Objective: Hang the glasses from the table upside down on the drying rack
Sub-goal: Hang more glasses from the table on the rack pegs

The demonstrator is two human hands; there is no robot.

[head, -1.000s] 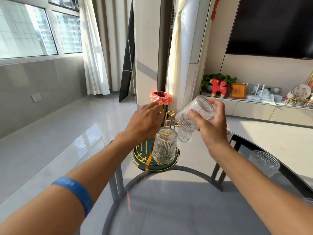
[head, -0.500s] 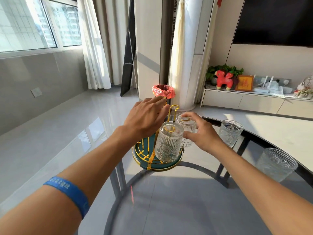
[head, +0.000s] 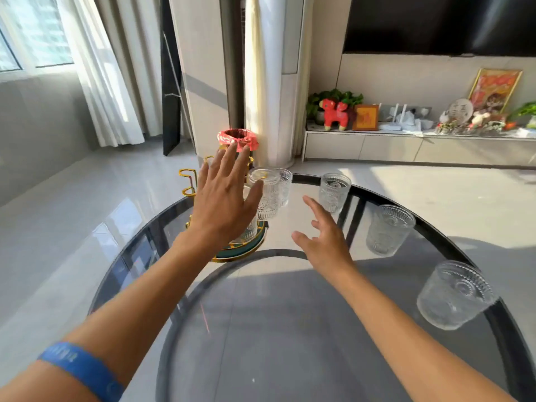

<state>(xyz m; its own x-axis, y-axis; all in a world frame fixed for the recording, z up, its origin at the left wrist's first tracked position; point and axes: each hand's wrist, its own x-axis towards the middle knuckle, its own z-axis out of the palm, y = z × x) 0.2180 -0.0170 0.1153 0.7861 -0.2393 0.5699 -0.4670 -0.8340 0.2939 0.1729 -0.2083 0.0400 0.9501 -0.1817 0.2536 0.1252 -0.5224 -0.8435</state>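
Glasses (head: 334,192): three upright right of rack (head: 188,181); both hands (head: 223,207) spread, empty; next, grasp nearest

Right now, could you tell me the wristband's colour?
Blue, on the left forearm: wristband, head view.

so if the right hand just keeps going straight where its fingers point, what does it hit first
Most likely the upright glass near the table's far edge: the open right hand points up toward it, with nothing visible between. Depth is hard to judge here.
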